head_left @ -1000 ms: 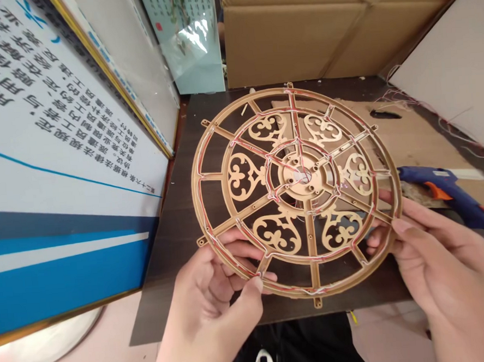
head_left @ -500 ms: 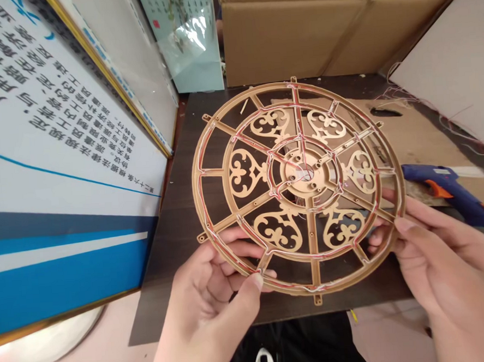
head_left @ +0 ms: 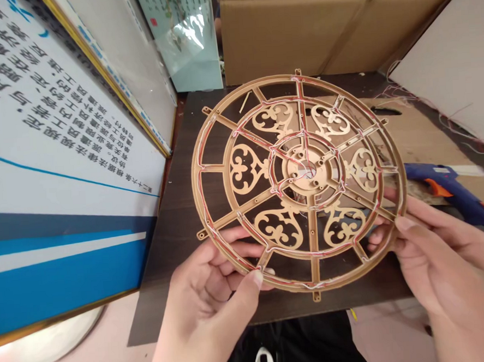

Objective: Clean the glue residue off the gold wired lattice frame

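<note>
In the head view, the left hand (head_left: 214, 300) and right hand (head_left: 447, 250) pinch the round frame (head_left: 302, 185) by its rim, between them above the surface (head_left: 175, 261). Its far side has risen slightly, probably exposing its wires (head_left: 303, 120) better; partly hidden fingers (head_left: 246, 250) underneath are hard to judge.

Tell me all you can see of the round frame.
The round frame looks like tan plastic: concentric rings, spokes, a holed hub, six scrollwork panels and rim tabs. Red and white wires run along rings and spokes. Its wired face is toward the camera, over the tabletop; the left hand grips its near-left rim, the right hand its near-right rim.
</note>
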A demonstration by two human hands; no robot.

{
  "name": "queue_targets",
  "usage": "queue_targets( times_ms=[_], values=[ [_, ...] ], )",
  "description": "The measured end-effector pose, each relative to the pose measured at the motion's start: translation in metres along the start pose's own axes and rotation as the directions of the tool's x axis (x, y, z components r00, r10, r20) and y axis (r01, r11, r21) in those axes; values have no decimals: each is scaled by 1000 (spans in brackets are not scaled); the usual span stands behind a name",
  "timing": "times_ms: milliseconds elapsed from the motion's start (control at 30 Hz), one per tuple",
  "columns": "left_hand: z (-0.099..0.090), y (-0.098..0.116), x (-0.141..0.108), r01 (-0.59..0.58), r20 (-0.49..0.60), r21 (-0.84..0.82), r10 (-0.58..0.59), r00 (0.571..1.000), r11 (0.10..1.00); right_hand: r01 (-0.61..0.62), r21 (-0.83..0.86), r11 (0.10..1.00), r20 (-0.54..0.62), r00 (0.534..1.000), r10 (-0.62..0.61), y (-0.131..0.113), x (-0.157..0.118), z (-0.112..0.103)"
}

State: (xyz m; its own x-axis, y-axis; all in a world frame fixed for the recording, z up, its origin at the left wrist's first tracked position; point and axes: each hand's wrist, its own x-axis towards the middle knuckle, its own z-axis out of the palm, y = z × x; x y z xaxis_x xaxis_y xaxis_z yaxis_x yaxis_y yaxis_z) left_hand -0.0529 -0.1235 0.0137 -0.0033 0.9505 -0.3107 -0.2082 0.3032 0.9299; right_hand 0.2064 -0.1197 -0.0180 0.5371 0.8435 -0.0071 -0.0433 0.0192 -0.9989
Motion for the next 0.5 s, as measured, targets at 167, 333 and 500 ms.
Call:
queue_targets(
  times_ms=[167,333,500],
  values=[
    [-5,-6,3,-11,11,17,10,1000,1000,1,-11,1000,1,1000,-1,0,0,-1],
    [-4,-4,0,11,15,34,-11,1000,999,-23,2,1000,-16,1000,23,-2,0,1],
    [0,-4,-7,-9,-80,-49,5,997,999,-45,-10,999,-59,997,45,-8,-4,7]
  ],
)
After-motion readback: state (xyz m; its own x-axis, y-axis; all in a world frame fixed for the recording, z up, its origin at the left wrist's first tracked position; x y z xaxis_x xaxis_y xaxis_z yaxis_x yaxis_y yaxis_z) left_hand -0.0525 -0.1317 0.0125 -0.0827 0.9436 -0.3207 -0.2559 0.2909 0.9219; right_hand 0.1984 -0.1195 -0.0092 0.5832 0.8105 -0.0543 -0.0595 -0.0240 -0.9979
